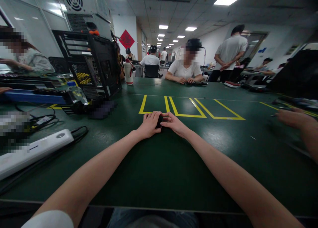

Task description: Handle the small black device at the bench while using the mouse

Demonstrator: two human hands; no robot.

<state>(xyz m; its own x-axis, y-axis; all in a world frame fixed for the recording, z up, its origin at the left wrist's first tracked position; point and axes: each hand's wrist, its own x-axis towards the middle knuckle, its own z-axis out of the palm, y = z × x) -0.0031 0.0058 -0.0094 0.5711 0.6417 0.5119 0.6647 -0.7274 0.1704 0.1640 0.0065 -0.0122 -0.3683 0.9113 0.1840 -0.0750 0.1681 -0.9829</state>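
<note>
Both of my hands meet over the green table around a small black object [159,121], mostly covered by fingers, so its kind does not show. My left hand [149,124] is closed over its left side, with the thumb low and the fingers across the top. From the right, my right hand [174,123] pinches at the object's edge with thumb and fingertips. Just beyond my hands are yellow tape outlines [187,115] on the tabletop [159,175].
At left stand a black computer case [100,67], a paper cup [128,74], a plastic bottle [76,93] and a white power strip [37,152] with cables. Another person's hand [290,117] reaches in at right. Opposite me, a person [185,67] works at the table.
</note>
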